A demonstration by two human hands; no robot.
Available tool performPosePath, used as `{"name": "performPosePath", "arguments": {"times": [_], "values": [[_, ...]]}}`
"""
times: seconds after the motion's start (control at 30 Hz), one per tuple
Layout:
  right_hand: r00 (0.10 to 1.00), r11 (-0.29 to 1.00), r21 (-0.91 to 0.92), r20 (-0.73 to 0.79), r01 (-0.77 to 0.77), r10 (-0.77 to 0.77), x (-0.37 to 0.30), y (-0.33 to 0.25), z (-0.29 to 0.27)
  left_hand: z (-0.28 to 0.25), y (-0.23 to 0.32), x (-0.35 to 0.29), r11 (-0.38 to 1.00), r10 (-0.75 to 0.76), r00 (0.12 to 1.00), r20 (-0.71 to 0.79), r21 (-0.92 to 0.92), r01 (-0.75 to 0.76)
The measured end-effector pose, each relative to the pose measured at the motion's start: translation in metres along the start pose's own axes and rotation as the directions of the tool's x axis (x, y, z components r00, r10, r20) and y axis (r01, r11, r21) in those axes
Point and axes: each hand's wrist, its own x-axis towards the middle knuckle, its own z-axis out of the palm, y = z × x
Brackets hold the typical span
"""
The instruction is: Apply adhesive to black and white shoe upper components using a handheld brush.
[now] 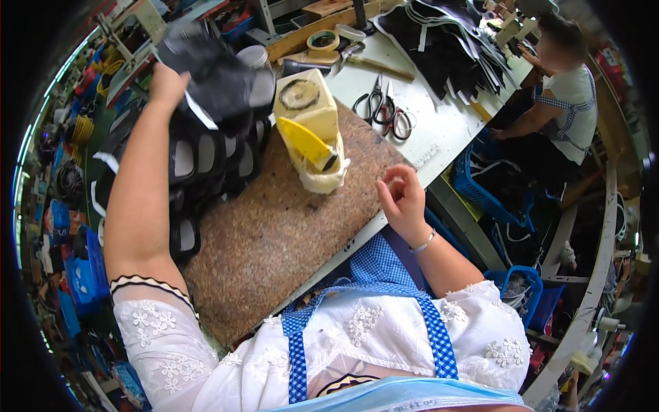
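The left hand [167, 84] is raised, its fingers buried in a floppy black piece [216, 75] it grips, so the grasp itself is hidden. The piece is dark, blurred, with a pale edge strip. Below it lies a stack of black pieces [199, 165]. The right hand [400, 196] hovers loosely curled, empty, beside the yellowish glue pot [312, 130] on the tabletop [274, 233].

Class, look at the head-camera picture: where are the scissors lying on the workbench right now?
The scissors lie on the pale bench top, up and right of centre, just right of the yellowish glue container and beyond the brown cork mat.
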Motion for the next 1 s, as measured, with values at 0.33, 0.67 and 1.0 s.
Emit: {"name": "performPosePath", "arguments": {"times": [0.33,0.67,1.0], "values": [[0.991,0.992,-0.014,-0.024,0.129,-0.130,0.011,0.022,-0.017,-0.062,0.001,-0.109,0.658,0.669,0.553,-0.497,0.050,-0.752],[0.492,0.828,0.266,0.699,0.495,-0.519,-0.065,-0.085,0.125,-0.109,-0.137,-0.683,0.493,-0.864,0.490,-0.114,-0.380,0.783],[-0.558,0.050,0.641,0.701,0.766,-0.443,-0.232,-0.177,0.295,0.012,-0.159,-1.062,-0.756,-0.649,-0.605,0.461,-0.303,0.580]]}}
